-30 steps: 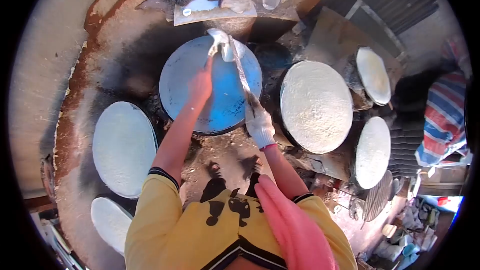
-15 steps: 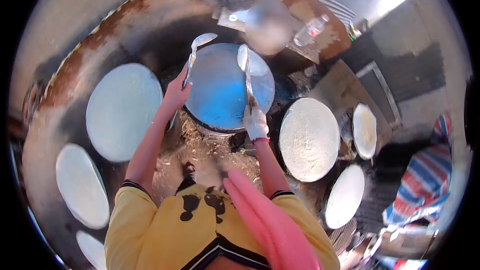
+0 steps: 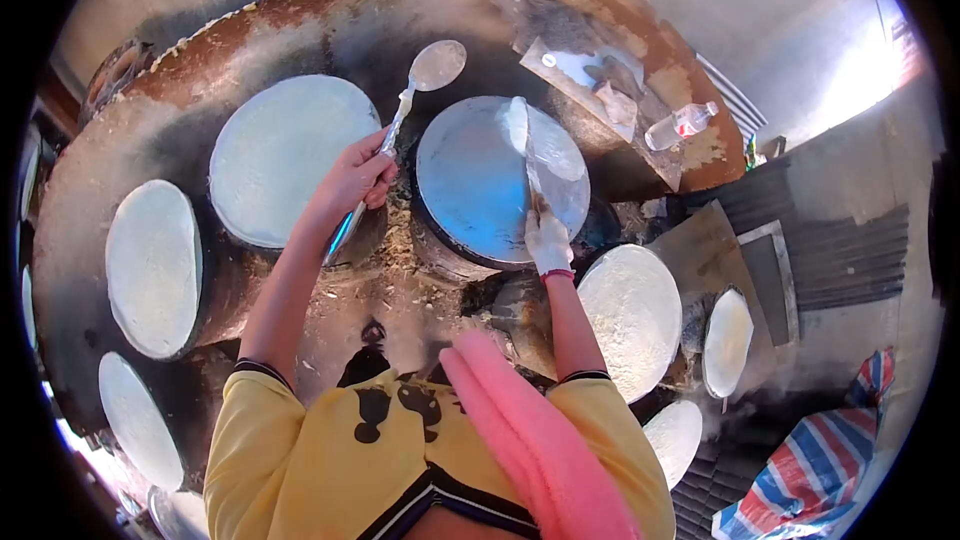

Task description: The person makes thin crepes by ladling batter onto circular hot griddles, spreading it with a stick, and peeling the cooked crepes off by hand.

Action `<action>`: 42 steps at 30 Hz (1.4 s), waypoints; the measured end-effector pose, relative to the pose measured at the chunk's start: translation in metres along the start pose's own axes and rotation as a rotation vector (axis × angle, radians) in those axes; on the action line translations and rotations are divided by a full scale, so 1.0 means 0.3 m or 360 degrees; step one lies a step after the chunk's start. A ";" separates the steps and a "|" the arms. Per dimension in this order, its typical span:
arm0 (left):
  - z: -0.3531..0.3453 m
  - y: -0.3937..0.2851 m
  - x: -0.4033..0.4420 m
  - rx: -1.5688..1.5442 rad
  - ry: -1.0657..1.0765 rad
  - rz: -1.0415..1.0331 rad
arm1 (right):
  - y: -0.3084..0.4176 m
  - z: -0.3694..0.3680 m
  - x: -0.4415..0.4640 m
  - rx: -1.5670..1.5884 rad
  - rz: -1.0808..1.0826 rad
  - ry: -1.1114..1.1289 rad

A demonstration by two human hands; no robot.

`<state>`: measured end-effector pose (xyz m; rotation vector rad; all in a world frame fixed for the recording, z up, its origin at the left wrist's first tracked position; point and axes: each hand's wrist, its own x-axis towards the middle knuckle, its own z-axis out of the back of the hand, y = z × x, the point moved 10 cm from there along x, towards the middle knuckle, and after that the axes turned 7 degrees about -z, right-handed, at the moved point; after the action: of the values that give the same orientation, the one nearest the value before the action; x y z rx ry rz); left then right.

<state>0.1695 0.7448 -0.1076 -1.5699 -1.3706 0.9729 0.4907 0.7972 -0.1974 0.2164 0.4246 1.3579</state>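
My left hand [image 3: 362, 178] is closed around the long metal handle of a ladle [image 3: 438, 66], raised left of the middle griddle [image 3: 470, 190], with batter smeared on its neck. My right hand [image 3: 547, 240], in a white glove with a red band at the wrist, grips a long, thin batter spreader [image 3: 533, 160]. That tool lies over the right part of the griddle, and its tip is at a patch of pale batter [image 3: 513, 125]. Most of the dark griddle surface is bare and reflects blue light.
Round griddles covered with pale batter surround me: a large one [image 3: 295, 160] and another [image 3: 153, 270] at left, one [image 3: 630, 320] at right. A plastic bottle [image 3: 682, 126] stands on the back ledge beside a board [image 3: 575, 90]. A striped bag [image 3: 810, 470] lies lower right.
The ladle has moved left, away from over the middle griddle's edge. The spreader stays over the griddle in my right hand. The whole view has shifted with my head; the round blurred shape at the back is gone.
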 end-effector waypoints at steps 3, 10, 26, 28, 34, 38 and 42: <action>0.006 0.013 -0.026 -0.0002 -0.0087 0.0003 | 0.021 -0.059 0.023 -0.0072 0.0221 0.0067; -0.034 0.014 -0.062 0.0223 -0.0242 0.0063 | -0.135 0.101 0.130 0.0129 0.0497 -0.0080; 0.027 0.327 0.540 0.0864 0.0026 -0.0043 | 0.054 -0.034 0.068 0.0068 0.0461 0.0300; 0.027 0.373 0.546 0.1162 -0.0093 -0.0281 | 0.070 -0.045 -0.009 0.0037 0.0397 0.0475; 0.064 0.337 0.075 0.2616 -0.0033 -0.0224 | 0.006 -0.066 -0.011 0.0511 0.0605 0.0235; 0.115 0.363 -0.168 0.2913 -0.0019 0.0175 | 0.046 -0.026 -0.004 0.0667 0.0536 0.0609; 0.024 0.388 -0.304 0.2698 -0.0107 0.0123 | 0.006 -0.236 0.026 0.1422 0.0532 0.0746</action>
<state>0.1951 0.6461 -0.2150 -0.2502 -0.1350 1.5441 0.4607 0.7986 -0.2620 0.7322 1.4375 1.4629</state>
